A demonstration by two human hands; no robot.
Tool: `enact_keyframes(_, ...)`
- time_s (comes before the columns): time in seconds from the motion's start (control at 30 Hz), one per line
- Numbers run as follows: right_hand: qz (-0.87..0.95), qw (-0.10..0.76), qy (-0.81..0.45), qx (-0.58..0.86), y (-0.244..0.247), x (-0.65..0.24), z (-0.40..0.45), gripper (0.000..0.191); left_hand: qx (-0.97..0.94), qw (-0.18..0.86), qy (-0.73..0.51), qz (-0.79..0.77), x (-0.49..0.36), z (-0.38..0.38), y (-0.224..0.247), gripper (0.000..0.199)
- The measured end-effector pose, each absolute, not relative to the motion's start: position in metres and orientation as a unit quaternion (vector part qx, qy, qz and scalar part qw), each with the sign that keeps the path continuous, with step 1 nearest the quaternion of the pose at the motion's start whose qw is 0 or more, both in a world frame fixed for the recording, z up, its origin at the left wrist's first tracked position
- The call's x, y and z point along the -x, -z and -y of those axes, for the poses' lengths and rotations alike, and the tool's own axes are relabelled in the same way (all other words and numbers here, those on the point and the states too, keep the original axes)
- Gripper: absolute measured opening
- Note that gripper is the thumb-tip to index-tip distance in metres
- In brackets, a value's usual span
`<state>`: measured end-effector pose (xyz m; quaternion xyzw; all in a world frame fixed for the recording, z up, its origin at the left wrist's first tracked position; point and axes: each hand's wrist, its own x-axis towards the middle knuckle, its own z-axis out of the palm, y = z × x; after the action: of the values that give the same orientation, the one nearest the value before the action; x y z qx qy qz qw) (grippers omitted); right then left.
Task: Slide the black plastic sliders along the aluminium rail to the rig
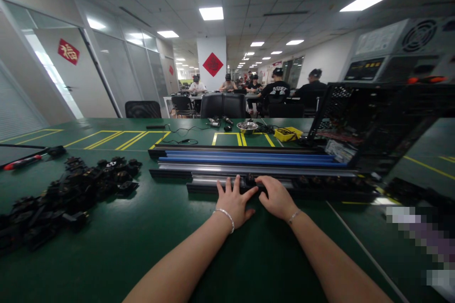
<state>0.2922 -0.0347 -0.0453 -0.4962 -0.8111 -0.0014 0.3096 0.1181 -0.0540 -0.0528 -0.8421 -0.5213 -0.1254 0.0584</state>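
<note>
My left hand lies open on the nearest black-and-silver rail, its fingers spread over the metal strip. A small black plastic module sits in the rail's channel between my hands. My right hand is curled at the module's right side, with the index fingertip on it and the thumb lower down. Further right in the same channel sit several more black modules, with brass-coloured bits showing. On the left of the table lies a heap of similar black parts.
Behind the near rail lie a grey rail and a blue rail. An open computer case stands at the right. A metal bowl, a yellow tray and cables are further back. A red-handled screwdriver lies far left.
</note>
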Motion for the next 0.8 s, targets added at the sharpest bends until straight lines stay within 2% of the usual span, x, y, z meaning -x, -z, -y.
enact_keyframes(0.2,0.819,0.295,0.015,0.492,0.047,-0.294,0.032,0.043,0.812,0.050,0.127,0.567,-0.142,0.052,0.053,0.075)
enact_keyframes(0.47,0.796,0.245,0.058,0.551,0.051,-0.292,0.032,0.051,0.802,0.043,0.088,0.589,-0.146,0.051,0.048,0.065)
enact_keyframes(0.8,0.790,0.184,0.076,0.580,0.049,-0.296,0.034,0.045,0.805,0.051,0.100,0.583,-0.143,0.049,0.049,0.062)
